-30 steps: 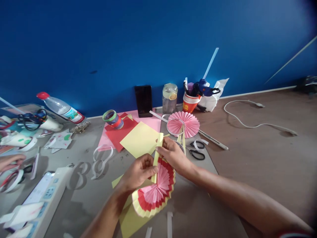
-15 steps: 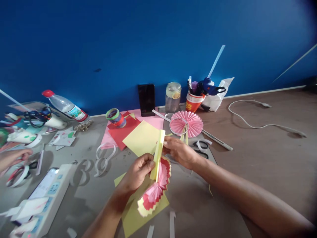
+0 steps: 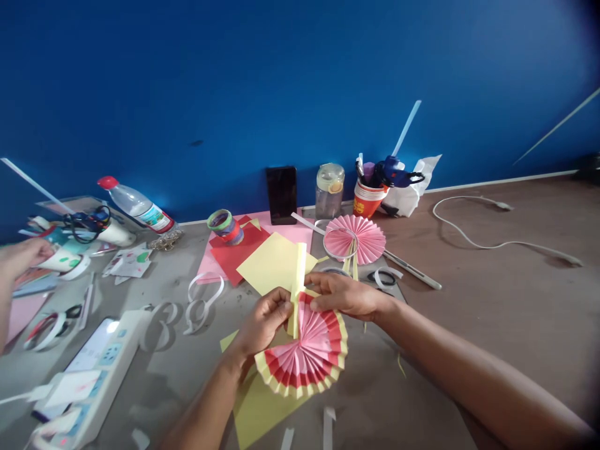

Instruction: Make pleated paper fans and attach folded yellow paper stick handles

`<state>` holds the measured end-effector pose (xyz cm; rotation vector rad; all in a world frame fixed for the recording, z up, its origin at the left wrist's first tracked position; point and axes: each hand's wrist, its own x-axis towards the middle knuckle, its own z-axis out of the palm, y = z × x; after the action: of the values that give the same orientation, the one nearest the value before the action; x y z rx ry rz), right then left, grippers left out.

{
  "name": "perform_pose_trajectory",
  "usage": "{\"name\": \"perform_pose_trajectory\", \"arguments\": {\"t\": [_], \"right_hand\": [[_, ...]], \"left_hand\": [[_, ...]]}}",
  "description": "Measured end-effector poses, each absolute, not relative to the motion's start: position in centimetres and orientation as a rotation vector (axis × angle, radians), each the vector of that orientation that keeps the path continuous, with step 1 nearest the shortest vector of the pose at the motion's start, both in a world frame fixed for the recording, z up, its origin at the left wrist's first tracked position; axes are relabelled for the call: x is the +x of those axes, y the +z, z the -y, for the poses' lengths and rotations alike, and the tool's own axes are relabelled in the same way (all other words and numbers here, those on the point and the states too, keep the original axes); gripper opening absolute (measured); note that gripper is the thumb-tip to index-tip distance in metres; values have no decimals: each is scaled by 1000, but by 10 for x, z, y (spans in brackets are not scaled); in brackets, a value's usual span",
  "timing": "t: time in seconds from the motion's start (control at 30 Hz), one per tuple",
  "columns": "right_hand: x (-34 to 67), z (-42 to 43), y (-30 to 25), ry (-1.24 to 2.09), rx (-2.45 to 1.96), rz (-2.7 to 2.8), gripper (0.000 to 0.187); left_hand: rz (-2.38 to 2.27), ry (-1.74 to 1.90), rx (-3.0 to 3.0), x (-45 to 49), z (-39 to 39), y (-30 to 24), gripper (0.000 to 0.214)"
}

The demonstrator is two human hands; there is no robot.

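A pleated paper fan (image 3: 309, 353) with a pink middle, a red band and a yellow edge is spread nearly round above the table. A folded yellow paper strip (image 3: 299, 275) stands almost upright along the fan's straight side. My left hand (image 3: 263, 322) pinches this strip from the left, thumb on top. On the other side, my right hand (image 3: 344, 294) is closed on the fan's upper right edge beside the strip. Beneath the fan lies a yellow sheet (image 3: 262, 412), partly covered.
Red paper (image 3: 232, 256), a yellow sheet (image 3: 262, 262) and a round pink fan (image 3: 368, 240) lie beyond my hands. A power strip (image 3: 112, 362) sits at left, where another person's hand (image 3: 30, 253) reaches in. A red cup (image 3: 368, 199) of tools stands at the wall.
The fan has opened from a narrow, tilted half into a wide, nearly round spread. My right hand has moved down onto its edge. The other person's hand has moved up to a cup.
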<state>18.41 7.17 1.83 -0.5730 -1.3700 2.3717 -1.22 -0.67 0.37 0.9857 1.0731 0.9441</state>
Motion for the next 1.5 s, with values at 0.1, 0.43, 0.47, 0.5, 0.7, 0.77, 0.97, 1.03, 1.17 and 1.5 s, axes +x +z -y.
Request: {"name": "perform_pose_trajectory", "arguments": {"t": [0.1, 0.43, 0.47, 0.5, 0.7, 0.77, 0.97, 1.03, 1.17, 1.5], "right_hand": [[180, -63, 26, 2261, -685, 1392, 31], [175, -58, 37, 1709, -1075, 1932, 10], [175, -58, 39, 1647, -1106, 1993, 10], [175, -58, 40, 1598, -1130, 2036, 11], [176, -57, 46, 1527, -1187, 2084, 13], [175, -57, 47, 1498, -1212, 2093, 12], [176, -59, 45, 1444, -1270, 2120, 11], [179, -60, 43, 1456, -1224, 2131, 14], [187, -66, 37, 1540, -1120, 2072, 24], [183, -67, 38, 1610, -1171, 2093, 38]], "left_hand": [[-1085, 940, 1041, -9, 7, 8, 30], [-1156, 891, 1078, -6, 8, 19, 33], [-1157, 878, 1085, -5, 9, 20, 33], [-1156, 869, 1091, -5, 9, 21, 32], [-1180, 806, 1132, 0, 15, 35, 25], [-1250, 786, 1170, 1, 17, 36, 22], [-1347, 794, 1158, 5, 15, 25, 24], [-1330, 808, 1151, 4, 14, 21, 25], [-1317, 829, 1150, 2, 11, 19, 28], [-1328, 828, 1053, 10, 9, 19, 25]]}}
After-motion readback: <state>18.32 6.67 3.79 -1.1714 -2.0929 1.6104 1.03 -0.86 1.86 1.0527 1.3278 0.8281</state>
